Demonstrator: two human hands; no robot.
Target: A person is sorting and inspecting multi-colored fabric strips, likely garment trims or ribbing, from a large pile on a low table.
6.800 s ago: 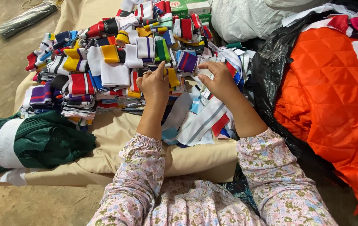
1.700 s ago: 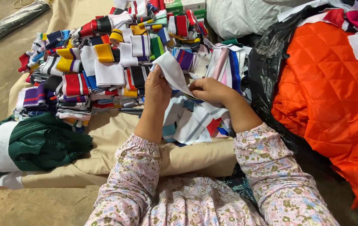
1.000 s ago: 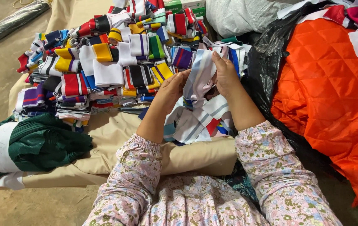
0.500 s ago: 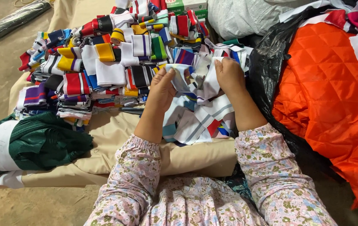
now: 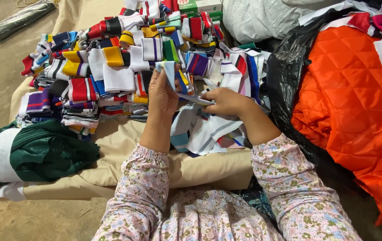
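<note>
At your far left lies one dark green knit bundle (image 5: 43,154) with a white band, resting on the tan cloth (image 5: 124,143) that covers the work surface. Beyond it spreads a heap of folded striped ribbed pieces (image 5: 110,67), too many and too overlapped to count.

Your left hand (image 5: 163,93) is closed around the upper end of one pale strip (image 5: 169,73), held upright just in front of that heap. Your right hand (image 5: 226,100) pinches the strip's lower end, fingers shut on it, above a loose pile of unfolded strips (image 5: 208,131). The strip looks light, soft and limp, likely stretchy, so it should sag wherever unsupported; holding it near both ends, as you do, seems the surest grip.

At your right, one black plastic bag (image 5: 291,89) borders one orange quilted fabric (image 5: 356,102).
</note>
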